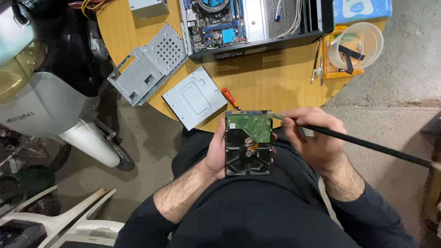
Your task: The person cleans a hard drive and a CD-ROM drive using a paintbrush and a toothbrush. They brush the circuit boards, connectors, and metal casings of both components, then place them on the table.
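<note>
From the head camera, a round wooden table (257, 87) stood on a grey concrete floor, with a scooter (50, 87) parked to the left and white plastic chairs (59, 220) at the lower left. On the table lay an open computer case (257, 23) showing its motherboard, a perforated metal drive bracket (147, 64), a flat metal cover plate (195, 97), an orange-handled screwdriver (229, 98) and a clear plastic tub (358, 43) on a yellow tray. In front of the table's near edge, above the lap, the left hand (216, 151) was wrapped around a hard drive (248, 142), its green circuit board facing up. The right hand (312, 135) was closed on a long black-handled brush (367, 144), whose bristles touched the drive's upper right corner.
</note>
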